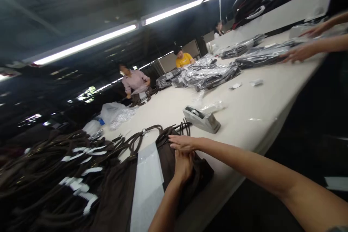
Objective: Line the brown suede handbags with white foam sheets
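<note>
A dark brown folded garment (119,188) with long cords lies on the near table edge, a pale translucent strip of paper (148,185) running down its middle. On its right part rests my left hand (183,166), its fingertips mostly hidden beneath my other hand. My right hand (182,143) reaches across from the right, fingers stretched out and together, over the left fingers and against the brown cloth. Dark cords (152,128) trail from the garment's top. Just beyond my hands stands a grey tape dispenser (201,119).
To the left is a heap of brown corded garments (54,174) with white tags. Clear plastic bags (116,112) lie at the far left edge. Plastic-wrapped garments (206,74) cover the far table (239,105). Another person's hands (301,49) work at right; several people are further back.
</note>
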{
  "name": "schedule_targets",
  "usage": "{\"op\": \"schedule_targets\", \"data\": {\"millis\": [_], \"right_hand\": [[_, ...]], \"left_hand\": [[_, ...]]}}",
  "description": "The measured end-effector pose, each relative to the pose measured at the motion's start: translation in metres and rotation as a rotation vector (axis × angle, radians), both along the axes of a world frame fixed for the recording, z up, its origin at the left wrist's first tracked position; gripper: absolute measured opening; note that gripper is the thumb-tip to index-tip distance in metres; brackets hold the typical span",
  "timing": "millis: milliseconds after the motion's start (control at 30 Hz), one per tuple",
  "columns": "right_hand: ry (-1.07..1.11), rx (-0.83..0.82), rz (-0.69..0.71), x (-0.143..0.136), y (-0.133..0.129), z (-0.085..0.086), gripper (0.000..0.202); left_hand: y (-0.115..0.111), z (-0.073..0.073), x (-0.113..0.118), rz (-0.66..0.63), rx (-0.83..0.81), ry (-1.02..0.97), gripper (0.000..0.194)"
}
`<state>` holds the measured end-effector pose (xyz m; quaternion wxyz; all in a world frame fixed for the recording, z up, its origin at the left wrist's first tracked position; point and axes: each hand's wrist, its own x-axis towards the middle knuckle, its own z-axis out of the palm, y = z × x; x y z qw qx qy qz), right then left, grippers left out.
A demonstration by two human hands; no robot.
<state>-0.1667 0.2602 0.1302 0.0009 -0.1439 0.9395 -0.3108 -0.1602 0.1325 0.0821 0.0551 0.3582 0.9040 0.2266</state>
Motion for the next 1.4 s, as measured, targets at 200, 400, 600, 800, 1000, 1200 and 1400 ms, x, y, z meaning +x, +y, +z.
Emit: {"op": "schedule_targets", "data": {"millis": [200, 400, 600, 800, 1000, 1200, 1400], "right_hand": [[-0.028, 0.077, 0.114, -0.021, 0.003, -0.054, 0.059], [0.008, 0.179, 0.088, -0.019, 0.006, -0.065, 0.062], [-0.132, 0.372, 0.036, -0.039, -0.017, 0.003, 0.038], [0.110, 0.401, 0.058, -0.108, -0.178, 0.069, 0.024], [0.093, 0.543, 0.156, -0.157, -0.307, 0.046, 0.027], [-0.057, 0.813, 0.103, -0.186, -0.312, 0.050, 0.030], [-0.046, 1.037, 0.195, -0.181, -0.327, 0.038, 0.051]], "left_hand": [[-0.032, 0.013, 0.037, -0.080, -0.105, -0.126, 0.064], [-0.115, 0.056, 0.061, -0.136, 0.107, -0.348, 0.052], [-0.247, 0.091, -0.001, 0.666, 0.085, 0.290, 0.042], [-0.284, 0.072, -0.019, 0.764, -0.335, -0.024, 0.028], [-0.269, 0.072, 0.005, 0.671, -0.253, -0.094, 0.050], [-0.252, 0.042, 0.021, 0.652, -0.107, 0.065, 0.058], [-0.262, 0.026, 0.017, 0.612, -0.027, 0.058, 0.055]]}}
